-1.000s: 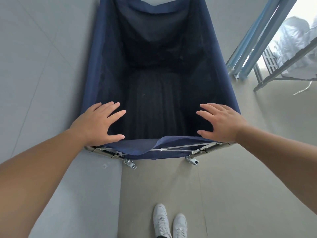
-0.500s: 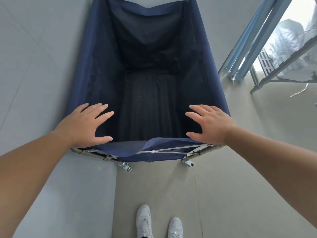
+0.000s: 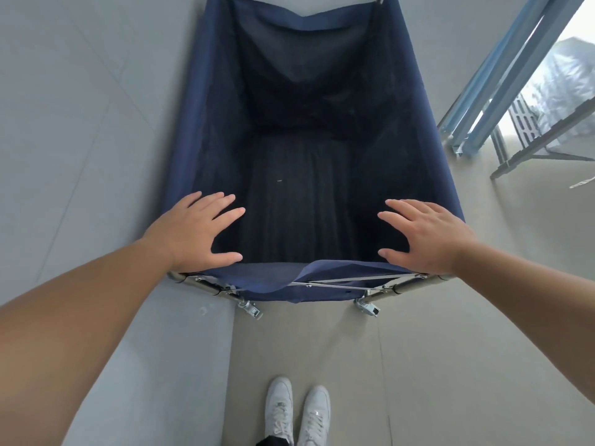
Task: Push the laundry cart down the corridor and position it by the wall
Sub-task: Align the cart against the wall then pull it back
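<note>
The laundry cart is a deep navy fabric bin on a metal frame with small castors, standing straight ahead of me with its left side against the grey wall. Its inside looks dark and holds nothing I can make out. My left hand rests flat on the near left corner of the rim, fingers spread. My right hand lies the same way on the near right corner. Neither hand is wrapped around the frame.
Grey floor stretches to the right of the cart. At the upper right stand blue metal door frames and a folding rack's legs. My white shoes are just behind the cart.
The cart and both hands shifted slightly left then settled, with the cart's left side now closer along the wall. Hands keep the same flat pose on the rim.
</note>
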`<state>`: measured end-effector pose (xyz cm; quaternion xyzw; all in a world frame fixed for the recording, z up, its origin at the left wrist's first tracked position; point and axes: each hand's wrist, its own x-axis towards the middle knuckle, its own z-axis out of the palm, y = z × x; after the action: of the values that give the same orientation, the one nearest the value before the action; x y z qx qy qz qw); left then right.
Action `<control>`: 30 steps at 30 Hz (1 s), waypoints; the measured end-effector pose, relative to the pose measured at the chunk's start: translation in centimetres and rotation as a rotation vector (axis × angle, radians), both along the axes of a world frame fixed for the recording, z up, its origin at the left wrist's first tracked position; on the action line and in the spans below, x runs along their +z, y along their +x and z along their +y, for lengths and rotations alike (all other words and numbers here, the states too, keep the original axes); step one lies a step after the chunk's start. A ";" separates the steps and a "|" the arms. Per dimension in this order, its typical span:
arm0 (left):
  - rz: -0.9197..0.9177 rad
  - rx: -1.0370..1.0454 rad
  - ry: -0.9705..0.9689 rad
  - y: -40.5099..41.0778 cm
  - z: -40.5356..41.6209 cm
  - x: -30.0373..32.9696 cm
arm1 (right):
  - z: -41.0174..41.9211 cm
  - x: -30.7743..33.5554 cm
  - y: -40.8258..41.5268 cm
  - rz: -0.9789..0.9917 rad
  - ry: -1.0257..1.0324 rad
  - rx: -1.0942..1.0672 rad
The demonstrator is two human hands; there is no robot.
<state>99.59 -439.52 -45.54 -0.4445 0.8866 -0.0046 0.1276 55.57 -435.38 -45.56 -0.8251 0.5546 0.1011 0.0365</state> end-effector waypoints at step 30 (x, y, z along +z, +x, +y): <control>0.015 0.055 0.048 -0.1 0.3 0.2 | 0.0 -0.2 -0.3 -0.057 0.004 0.033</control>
<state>99.45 -439.25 -45.30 -0.4654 0.8750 0.0233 0.1315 55.23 -435.37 -45.71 -0.8367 0.5394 0.0794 0.0522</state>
